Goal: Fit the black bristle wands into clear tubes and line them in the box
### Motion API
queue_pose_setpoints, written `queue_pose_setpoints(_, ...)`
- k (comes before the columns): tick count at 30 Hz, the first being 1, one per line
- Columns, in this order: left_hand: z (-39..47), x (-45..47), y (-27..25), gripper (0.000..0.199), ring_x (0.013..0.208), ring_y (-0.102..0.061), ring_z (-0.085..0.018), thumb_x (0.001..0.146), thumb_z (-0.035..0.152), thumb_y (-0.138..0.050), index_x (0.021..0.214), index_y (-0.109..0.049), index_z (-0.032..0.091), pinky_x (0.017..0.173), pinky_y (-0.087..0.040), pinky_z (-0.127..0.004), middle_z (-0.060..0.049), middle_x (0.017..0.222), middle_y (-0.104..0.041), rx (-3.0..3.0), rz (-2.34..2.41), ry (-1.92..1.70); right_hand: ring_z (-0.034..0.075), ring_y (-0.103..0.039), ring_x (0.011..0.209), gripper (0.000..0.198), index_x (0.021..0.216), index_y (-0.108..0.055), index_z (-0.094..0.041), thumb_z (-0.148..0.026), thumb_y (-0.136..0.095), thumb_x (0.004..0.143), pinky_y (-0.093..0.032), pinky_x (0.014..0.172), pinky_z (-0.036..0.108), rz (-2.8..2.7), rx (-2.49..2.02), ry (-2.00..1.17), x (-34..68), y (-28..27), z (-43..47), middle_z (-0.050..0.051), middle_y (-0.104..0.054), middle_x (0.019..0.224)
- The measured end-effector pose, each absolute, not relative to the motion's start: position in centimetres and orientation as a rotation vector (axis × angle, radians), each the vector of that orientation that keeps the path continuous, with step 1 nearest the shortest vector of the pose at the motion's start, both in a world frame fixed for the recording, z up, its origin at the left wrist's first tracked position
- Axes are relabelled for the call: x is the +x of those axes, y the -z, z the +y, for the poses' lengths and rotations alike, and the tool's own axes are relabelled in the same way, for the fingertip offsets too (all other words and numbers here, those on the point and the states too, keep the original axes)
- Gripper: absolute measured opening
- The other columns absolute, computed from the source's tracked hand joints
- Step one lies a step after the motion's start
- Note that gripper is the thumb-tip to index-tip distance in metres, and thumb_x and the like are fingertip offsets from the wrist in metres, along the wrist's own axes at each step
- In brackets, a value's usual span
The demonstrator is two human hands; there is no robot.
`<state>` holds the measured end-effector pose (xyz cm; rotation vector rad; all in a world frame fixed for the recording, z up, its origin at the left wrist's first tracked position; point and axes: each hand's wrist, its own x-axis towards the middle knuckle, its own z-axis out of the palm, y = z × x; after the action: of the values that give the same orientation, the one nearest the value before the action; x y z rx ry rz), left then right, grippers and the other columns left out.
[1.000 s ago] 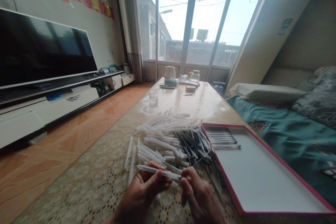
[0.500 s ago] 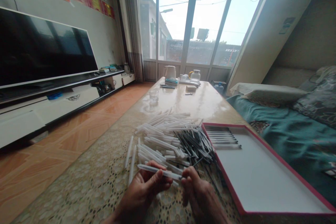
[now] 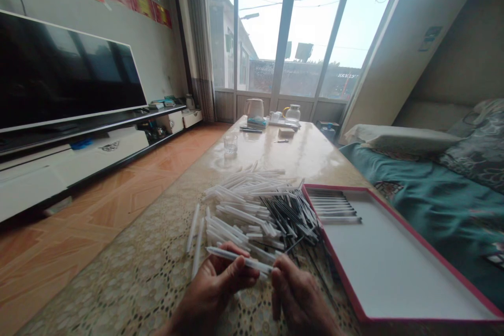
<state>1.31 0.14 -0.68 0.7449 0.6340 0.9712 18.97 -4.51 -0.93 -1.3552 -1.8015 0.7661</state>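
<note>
My left hand [image 3: 226, 273] is closed round a white translucent pen [image 3: 224, 253], its pointed tip toward the left. At the pen's right end, the thumb and fingers of my right hand [image 3: 293, 286] are pinched together against it; the very end is hidden by them. Just beyond my hands lies a heap of white pen barrels [image 3: 244, 212]. Dark thin pen refills [image 3: 281, 215] are piled to the right of the barrels. A shallow box with a pink rim [image 3: 417, 239] holds a row of several finished-looking pens [image 3: 336, 207] at its far left corner.
The patterned table [image 3: 129, 273] stretches away toward the window. On it stand a glass [image 3: 230, 144], a glass pitcher [image 3: 292, 114], a kettle [image 3: 255, 108] and a small box [image 3: 286, 132]. A bed with a teal cover [image 3: 378, 173] lies right, a television [image 3: 71, 73] left.
My right hand's fingers have closed in slightly at the pen's right end. My left hand and the pen stay almost in place.
</note>
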Motion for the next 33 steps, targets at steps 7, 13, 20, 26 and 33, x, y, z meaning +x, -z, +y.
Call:
queue_pose_setpoints(7, 0.2, 1.3, 0.5, 0.018, 0.063, -0.067, -0.015, 0.069, 0.026, -0.078, 0.077, -0.067, 0.014, 0.061, -0.049, -0.023, -0.004, 0.066, -0.073, 0.72, 0.658, -0.992, 0.012, -0.057, 0.041, 0.04, 0.083, -0.045, -0.023, -0.053, -0.021, 0.096, -0.032, 0.043, 0.018, -1.766, -1.451, -0.639, 18.8, 1.1, -4.6, -0.003, -0.06, 0.047)
queue_pose_setpoints(13, 0.0, 1.3, 0.7, 0.017, 0.062, -0.067, -0.016, 0.071, 0.026, -0.077, 0.078, -0.067, 0.014, 0.061, -0.05, -0.025, -0.006, 0.066, -0.074, 0.822, 0.602, -0.978, 0.008, -0.041, 0.034, 0.046, 0.064, -0.04, -0.023, -0.062, -0.034, 0.088, -0.028, 0.038, 0.018, -1.511, -1.296, -1.088, 18.9, 0.7, -4.6, -0.006, -0.045, 0.041)
queue_pose_setpoints(20, -0.3, 1.3, -0.1, 0.013, 0.064, -0.066, -0.016, 0.072, 0.025, -0.076, 0.079, -0.07, 0.016, 0.064, -0.05, -0.026, -0.004, 0.069, -0.074, 0.955, 0.666, -0.954, 0.011, -0.05, 0.049, 0.042, 0.071, -0.053, -0.019, -0.051, -0.036, 0.093, -0.036, 0.049, 0.02, -1.632, -1.346, -0.962, 19.7, -0.7, -4.6, -0.002, -0.051, 0.056)
queue_pose_setpoints(26, -0.9, 1.5, 0.2, 0.018, 0.052, -0.057, -0.012, 0.072, 0.028, -0.075, 0.084, -0.071, 0.016, 0.051, -0.045, -0.021, -0.001, 0.059, -0.066, 1.19, 0.731, -0.912, 0.013, -0.055, 0.057, 0.032, 0.082, -0.062, -0.019, -0.043, -0.043, 0.092, -0.039, 0.056, 0.021, -1.85, -1.277, -0.594, 19.0, 0.2, -4.8, 0.0, -0.061, 0.066)
queue_pose_setpoints(33, 0.1, -0.2, -0.9, 0.011, 0.071, -0.063, -0.019, 0.081, 0.018, -0.061, 0.08, -0.072, 0.02, 0.066, -0.048, -0.027, -0.005, 0.075, -0.068, 1.806, 1.06, -1.123, 0.014, -0.052, 0.058, 0.033, 0.082, -0.057, -0.019, -0.044, -0.039, 0.094, -0.039, 0.053, 0.021, -1.567, -1.451, -0.566, 20.9, -0.2, -4.3, -0.001, -0.054, 0.064)
